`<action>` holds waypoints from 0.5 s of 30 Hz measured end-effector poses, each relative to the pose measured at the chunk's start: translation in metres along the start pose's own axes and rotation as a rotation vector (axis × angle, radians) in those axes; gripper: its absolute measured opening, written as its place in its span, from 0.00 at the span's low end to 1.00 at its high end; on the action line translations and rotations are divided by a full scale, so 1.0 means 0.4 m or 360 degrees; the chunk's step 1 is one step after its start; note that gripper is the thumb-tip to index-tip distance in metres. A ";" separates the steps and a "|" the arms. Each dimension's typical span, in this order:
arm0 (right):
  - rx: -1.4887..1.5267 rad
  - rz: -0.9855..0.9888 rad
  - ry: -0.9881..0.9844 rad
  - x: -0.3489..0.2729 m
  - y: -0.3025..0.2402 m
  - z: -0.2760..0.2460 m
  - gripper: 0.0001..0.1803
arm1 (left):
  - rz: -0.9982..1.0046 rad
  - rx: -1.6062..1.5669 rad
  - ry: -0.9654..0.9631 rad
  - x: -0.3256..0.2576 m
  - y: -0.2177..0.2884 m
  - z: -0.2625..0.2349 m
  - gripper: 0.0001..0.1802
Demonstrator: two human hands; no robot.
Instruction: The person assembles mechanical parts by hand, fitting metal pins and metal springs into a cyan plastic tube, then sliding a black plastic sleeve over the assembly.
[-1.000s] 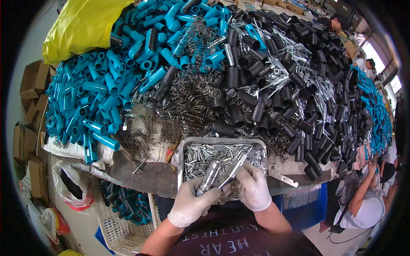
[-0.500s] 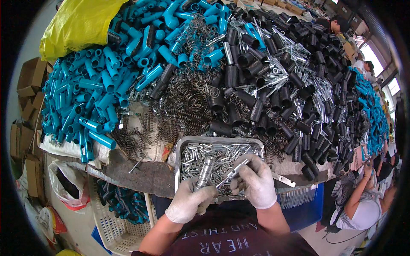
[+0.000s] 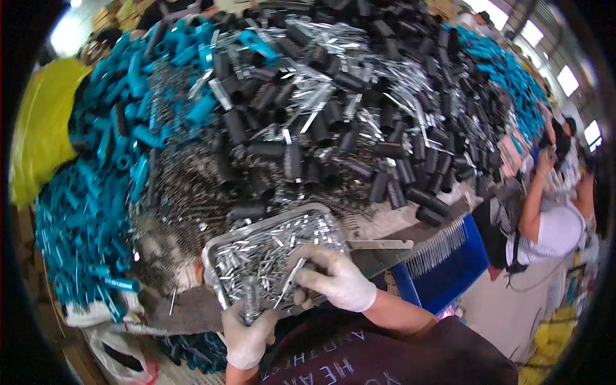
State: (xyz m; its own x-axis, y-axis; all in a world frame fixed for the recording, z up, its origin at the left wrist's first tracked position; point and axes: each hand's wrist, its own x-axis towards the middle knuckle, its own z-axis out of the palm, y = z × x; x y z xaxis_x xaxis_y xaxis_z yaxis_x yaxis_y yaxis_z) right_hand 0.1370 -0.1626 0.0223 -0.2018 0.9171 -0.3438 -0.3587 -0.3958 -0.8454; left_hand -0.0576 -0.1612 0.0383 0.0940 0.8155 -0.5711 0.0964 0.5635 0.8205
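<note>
My left hand, in a white work glove, is closed round a ribbed silver metal cylinder that stands up out of the fist. To its right, my gloved right hand pinches a slim silver metal pin, tilted with its lower end toward the left hand. Both hands are over the near edge of a metal tray. Inside lie many small silver pins and short springs. The fingertips of both hands are partly hidden and slightly blurred.
Beyond the tray rise heaps of black tubes, teal tubular parts and coiled springs. A flat metal strip lies right of the tray. A blue bin holds thin rods. At the right sits a co-worker in white.
The whole view has turned and shifted, so the tray and my hands appear further left. Both hands keep their hold on the cylinder and the pin.
</note>
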 end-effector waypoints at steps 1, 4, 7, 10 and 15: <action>0.0071 -0.0020 -0.0045 -0.008 0.012 -0.012 0.10 | 0.0002 0.0033 -0.0051 0.006 -0.010 -0.002 0.05; 0.0157 -0.0132 -0.0097 -0.032 0.044 -0.038 0.11 | -0.0110 -0.0523 -0.0329 0.018 -0.027 0.012 0.04; 0.0080 -0.0140 0.0050 -0.050 0.060 -0.051 0.14 | -0.0129 -0.0403 -0.0314 0.021 -0.035 0.034 0.04; -0.0363 -0.0377 0.0276 -0.088 0.067 -0.079 0.18 | -0.0127 -0.0383 -0.0271 0.022 -0.039 0.056 0.04; -0.1167 -0.0722 0.1149 -0.126 0.085 -0.214 0.08 | -0.0120 -0.0383 -0.0156 0.021 -0.062 0.068 0.04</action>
State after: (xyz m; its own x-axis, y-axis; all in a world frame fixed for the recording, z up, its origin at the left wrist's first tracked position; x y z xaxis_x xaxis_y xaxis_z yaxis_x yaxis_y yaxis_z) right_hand 0.2128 -0.2182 -0.0242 0.4719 0.8758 0.1016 0.4057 -0.1134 -0.9069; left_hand -0.0323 -0.1718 0.0123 0.1921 0.7599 -0.6210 -0.1301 0.6469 0.7514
